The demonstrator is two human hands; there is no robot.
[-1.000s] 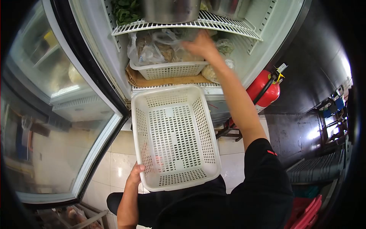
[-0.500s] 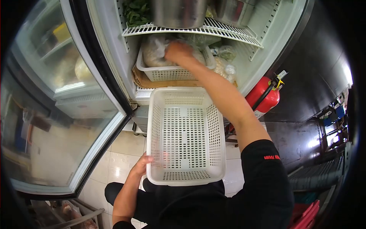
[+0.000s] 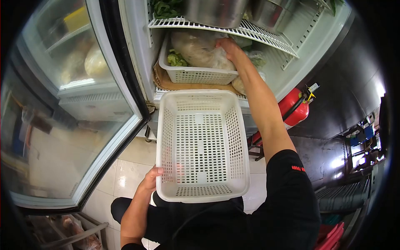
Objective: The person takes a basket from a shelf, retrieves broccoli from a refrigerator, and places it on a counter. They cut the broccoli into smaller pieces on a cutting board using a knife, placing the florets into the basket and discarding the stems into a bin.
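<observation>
My left hand (image 3: 151, 180) grips the near left corner of an empty white perforated basket (image 3: 202, 146), held level in front of the open fridge. My right hand (image 3: 228, 46) reaches into the fridge and rests on a clear plastic bag of produce (image 3: 199, 52). That bag lies in a second white basket (image 3: 196, 74) on the lower shelf, with green leaves (image 3: 177, 59) at its left end. The hand's fingers are partly hidden behind the bag, so its grip is unclear.
The glass fridge door (image 3: 71, 104) stands open at the left. A wire shelf (image 3: 225, 28) above carries metal pots (image 3: 216, 10) and greens. A red fire extinguisher (image 3: 296, 110) stands at the right. More bagged produce (image 3: 254, 58) lies behind my right arm. Tiled floor lies below.
My right hand has shifted from the left bag to the right side of the bag in the fridge basket. The view has moved closer to the fridge; the held basket stays about level.
</observation>
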